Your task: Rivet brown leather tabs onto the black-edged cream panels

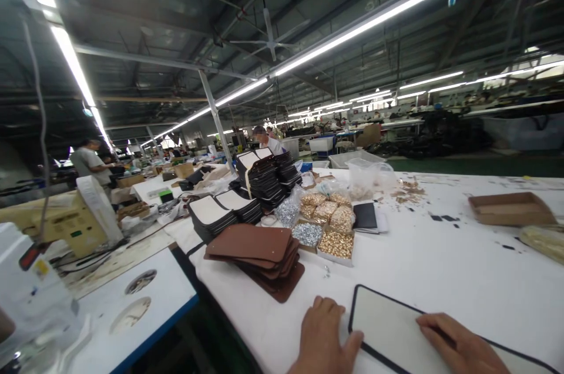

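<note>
A pale panel with a black border (388, 327) lies on the white table at the lower right. My left hand (325, 336) rests beside its left end, thumb spread away from the bent fingers and nearly at the black edge; nothing shows in its grasp. Over the panel's middle is my right hand (460, 342), its thumb and fingers drawn together in a pinch. What those fingertips hold, if anything, is too small to make out. Ahead of my left hand sits a stack of brown leather-like panels (255, 248).
Boxes of gold rivet-like pieces (335, 243) and silver ones (307, 233) stand behind, with filled bags beyond. Black stacked panels (264, 180) rise at the back. A shallow brown box (511, 208) is far right. To the left is a blue-edged machine table (171, 286); people work farther off.
</note>
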Demonstrator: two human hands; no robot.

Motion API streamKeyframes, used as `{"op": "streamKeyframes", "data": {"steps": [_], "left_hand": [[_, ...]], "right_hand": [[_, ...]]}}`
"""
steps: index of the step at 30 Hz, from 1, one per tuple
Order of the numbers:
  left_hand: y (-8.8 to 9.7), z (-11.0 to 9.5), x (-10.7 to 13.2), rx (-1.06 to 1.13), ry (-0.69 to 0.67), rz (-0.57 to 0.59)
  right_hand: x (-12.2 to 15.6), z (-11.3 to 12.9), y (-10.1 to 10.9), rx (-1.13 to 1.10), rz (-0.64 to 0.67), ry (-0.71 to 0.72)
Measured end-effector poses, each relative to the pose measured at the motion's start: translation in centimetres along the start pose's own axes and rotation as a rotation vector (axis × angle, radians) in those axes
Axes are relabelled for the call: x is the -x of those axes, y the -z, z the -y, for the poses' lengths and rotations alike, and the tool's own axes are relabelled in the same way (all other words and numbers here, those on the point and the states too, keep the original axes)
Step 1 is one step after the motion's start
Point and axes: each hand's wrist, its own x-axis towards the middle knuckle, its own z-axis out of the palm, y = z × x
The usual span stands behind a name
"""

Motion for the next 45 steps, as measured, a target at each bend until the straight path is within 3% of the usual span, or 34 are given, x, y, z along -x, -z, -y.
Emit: {"op": "streamKeyframes", "data": {"steps": [3,6,11,15,23,29,34,39,45], "left_hand": [[-0.1,-3.0,-1.4,-0.004,0.104,0.052],[-0.4,-4.5,-2.3,-0.007,0.162,0.047],[-0.8,-4.9,-3.7,0.001,0.223,0.030],[-1.1,-5.4,-5.1,0.079,0.240,0.044],[-2.5,-4.7,-7.6,0.529,0.395,0.133],[-1.0,-5.5,-6.4,0.939,0.383,0.254],[0.8,-5.4,-4.4,1.072,0.332,0.346],[1.7,-4.3,-2.5,1.017,0.295,0.363],[2.6,-3.1,-1.8,0.704,0.297,0.267]], "right_hand": [[0.0,0.0,-1.0,0.076,0.014,0.018],[-0.3,0.6,-1.5,0.111,0.055,0.061],[-0.6,1.7,-0.1,0.072,0.122,0.089],[-0.9,3.0,1.4,0.044,0.094,0.041],[-1.5,3.1,2.4,0.022,0.043,-0.028],[-0.9,4.2,2.6,-0.088,-0.010,0.026],[-0.4,6.4,1.8,-0.166,-0.018,0.048],[-0.8,8.2,0.3,-0.198,0.055,0.079],[-2.2,9.7,-1.3,-0.205,0.133,0.152]]}}
